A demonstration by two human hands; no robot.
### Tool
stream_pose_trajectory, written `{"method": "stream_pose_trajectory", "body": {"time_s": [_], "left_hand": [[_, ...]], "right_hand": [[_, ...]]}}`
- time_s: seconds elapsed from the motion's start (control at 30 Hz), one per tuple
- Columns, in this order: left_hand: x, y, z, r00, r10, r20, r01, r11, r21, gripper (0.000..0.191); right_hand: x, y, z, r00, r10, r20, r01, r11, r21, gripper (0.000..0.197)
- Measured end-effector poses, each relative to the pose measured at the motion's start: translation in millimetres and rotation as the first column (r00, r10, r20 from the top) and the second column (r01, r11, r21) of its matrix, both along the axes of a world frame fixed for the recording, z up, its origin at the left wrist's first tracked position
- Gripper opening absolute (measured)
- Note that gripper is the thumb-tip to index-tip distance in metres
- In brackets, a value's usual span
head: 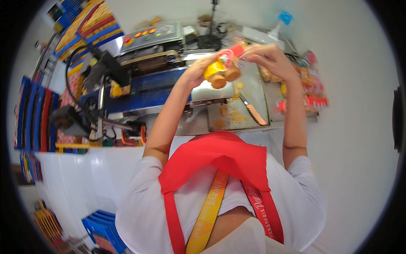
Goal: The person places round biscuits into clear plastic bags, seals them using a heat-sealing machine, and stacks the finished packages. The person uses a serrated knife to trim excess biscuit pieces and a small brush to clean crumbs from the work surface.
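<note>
A printed plastic bag (226, 60) in red, yellow and clear film is held up over the workbench. Round golden-brown baked pieces (219, 81) show at its lower side. My left hand (199, 69) grips the bag from its left side. The fingers of my right hand (269, 58) pinch the bag's right end; motion blur softens the fingertips. Below the bag lies a metal baking tray (258, 85) strewn with crumbs. A serrated knife with an orange handle (256, 115) rests on that tray, blade pointing away from me.
A packaging machine with a blue conveyor belt (152, 87) runs leftward, one packed bag (120, 90) on it. Its control panel (152, 35) stands behind. Filled red bags (309, 85) pile up at right. Stacked crates (36, 114) and a black camera-like device on an arm (111, 65) are at left.
</note>
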State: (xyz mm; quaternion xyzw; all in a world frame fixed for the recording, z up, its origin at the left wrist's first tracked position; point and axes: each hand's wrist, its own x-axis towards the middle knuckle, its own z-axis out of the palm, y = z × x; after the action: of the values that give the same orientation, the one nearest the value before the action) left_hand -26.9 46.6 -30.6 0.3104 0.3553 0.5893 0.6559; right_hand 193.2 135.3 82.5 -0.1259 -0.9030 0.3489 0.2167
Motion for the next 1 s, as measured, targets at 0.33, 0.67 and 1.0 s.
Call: {"method": "stream_pose_trajectory", "body": {"time_s": [0.33,0.67,1.0], "left_hand": [[-13,23,1,0.943,-0.212,-0.256,0.214,0.977,-0.021,0.041],[-22,32,16,0.976,-0.19,0.109,0.188,0.982,0.028,0.074],[41,34,8,0.781,0.289,-0.554,-0.212,0.956,0.2,0.094]], "right_hand": [[16,-23,-2,0.995,0.051,0.081,-0.074,0.948,0.309,0.026],[2,23,-124,0.891,-0.377,-0.252,-0.109,0.362,-0.926,0.038],[-5,31,-161,0.616,-0.515,-0.596,-0.787,-0.368,-0.496,0.043]]}}
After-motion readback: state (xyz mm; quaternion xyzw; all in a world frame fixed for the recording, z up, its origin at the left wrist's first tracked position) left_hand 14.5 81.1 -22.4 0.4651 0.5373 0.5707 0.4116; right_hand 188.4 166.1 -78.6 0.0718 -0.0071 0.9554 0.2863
